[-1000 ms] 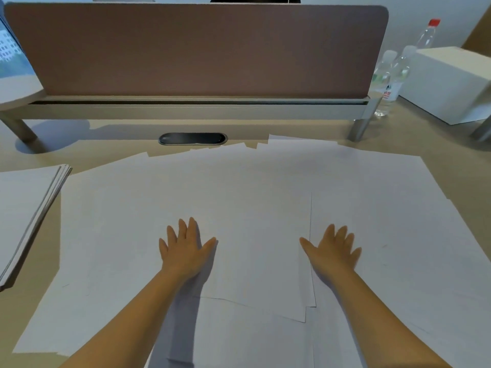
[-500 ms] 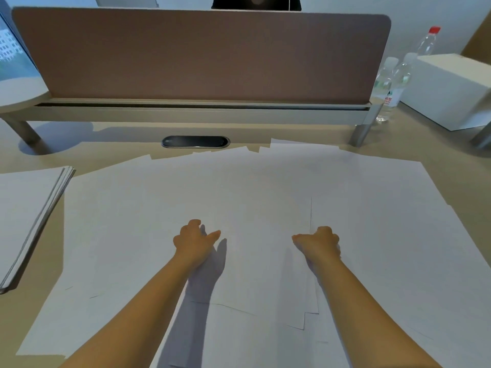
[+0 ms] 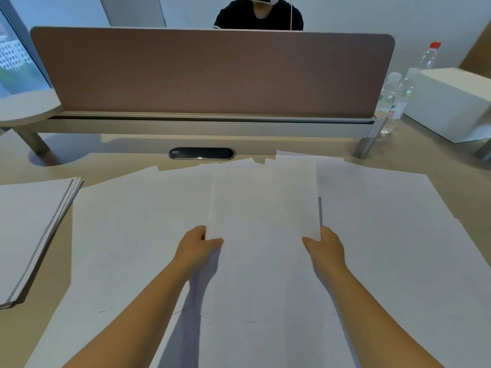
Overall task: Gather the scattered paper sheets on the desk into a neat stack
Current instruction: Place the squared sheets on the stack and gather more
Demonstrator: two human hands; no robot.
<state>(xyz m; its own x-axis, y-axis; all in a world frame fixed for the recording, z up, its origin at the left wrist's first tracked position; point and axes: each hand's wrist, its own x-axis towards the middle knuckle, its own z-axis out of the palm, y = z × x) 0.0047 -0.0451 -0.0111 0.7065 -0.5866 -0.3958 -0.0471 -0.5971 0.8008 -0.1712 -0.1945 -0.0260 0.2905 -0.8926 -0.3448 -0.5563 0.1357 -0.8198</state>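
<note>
— Where are our hands?
— Forearms reach forward; our left hand (image 3: pixel 198 243) and right hand (image 3: pixel 325 245) each pinch a near corner of one sheet (image 3: pixel 265 203).
— The grip?
— Narrow, holding it over the scattered sheets (image 3: pixel 127 235) on the table (image 3: pixel 451 166).

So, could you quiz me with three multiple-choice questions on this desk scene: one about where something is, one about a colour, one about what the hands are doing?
1. Where does the neat stack of paper lie?
A. at the desk's left edge
B. on the white box
C. behind the divider

2. What colour is the cap of the tallest bottle?
A. blue
B. red
C. green

3. What are the left hand and right hand doing?
A. resting flat on the desk
B. holding a bottle
C. gripping the held sheet by its side edges

Answers:
1. A, the stack sits far left, beside the scattered sheets.
2. B, the cap is plainly red.
3. C, a thumb presses on the sheet at each side.
</note>
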